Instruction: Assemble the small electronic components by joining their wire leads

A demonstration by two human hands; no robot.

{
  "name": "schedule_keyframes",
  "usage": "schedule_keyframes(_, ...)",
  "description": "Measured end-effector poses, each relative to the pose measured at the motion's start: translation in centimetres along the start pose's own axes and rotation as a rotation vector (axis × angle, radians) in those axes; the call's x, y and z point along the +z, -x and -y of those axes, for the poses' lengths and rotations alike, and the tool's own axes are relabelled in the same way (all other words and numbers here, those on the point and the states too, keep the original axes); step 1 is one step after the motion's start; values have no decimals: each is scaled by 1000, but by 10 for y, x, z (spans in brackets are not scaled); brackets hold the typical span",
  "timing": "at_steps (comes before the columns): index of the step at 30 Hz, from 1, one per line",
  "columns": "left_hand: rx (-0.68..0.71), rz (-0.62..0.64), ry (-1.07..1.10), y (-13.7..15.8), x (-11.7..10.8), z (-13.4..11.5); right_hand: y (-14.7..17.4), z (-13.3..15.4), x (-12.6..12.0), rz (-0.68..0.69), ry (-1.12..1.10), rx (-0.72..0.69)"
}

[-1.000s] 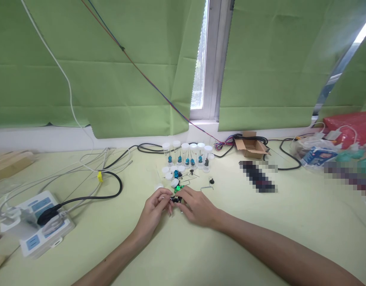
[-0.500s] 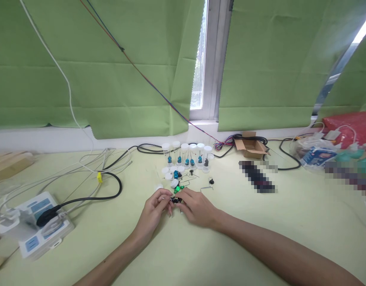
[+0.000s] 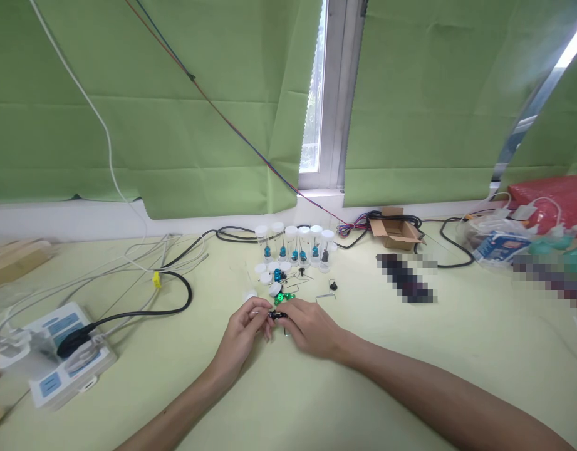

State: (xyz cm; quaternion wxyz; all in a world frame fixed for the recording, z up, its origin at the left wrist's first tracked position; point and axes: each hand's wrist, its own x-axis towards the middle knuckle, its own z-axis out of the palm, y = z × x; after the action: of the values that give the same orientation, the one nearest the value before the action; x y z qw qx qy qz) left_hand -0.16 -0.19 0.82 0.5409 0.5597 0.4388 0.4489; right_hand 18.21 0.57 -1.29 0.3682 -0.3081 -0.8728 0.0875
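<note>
Between my two hands is a small black part (image 3: 275, 315), dark and shiny, its exact kind too small to make out. My left hand (image 3: 244, 322) has its fingers pinched at the part's left end, where a thin metal rod (image 3: 255, 312) shows by the fingertips. From the other side, my right hand (image 3: 311, 326) closes its thumb and fingers on the black part. Just beyond the fingertips lie green metallic pieces (image 3: 282, 298) and a white cap (image 3: 275, 289). Below the right fingers a thin metal end (image 3: 287, 332) pokes out.
Several clear tubes (image 3: 292, 247) with white lids stand behind, small blue or dark parts inside. Bent metal rods (image 3: 324, 295), a black screw-like piece (image 3: 333, 286) and blue parts (image 3: 277, 275) lie nearer. A power strip (image 3: 76, 357) with cables is left; an open cardboard box (image 3: 395, 235) sits back right.
My right fingers have shifted very slightly around the black part. Both hands otherwise keep their place, and the things on the table have not moved.
</note>
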Motion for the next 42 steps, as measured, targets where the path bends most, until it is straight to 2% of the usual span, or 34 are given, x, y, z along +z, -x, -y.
schedule_keyframes(42, -3, -10, -8, 1, 1, -1, 0, 0, 0, 7, 20, 27)
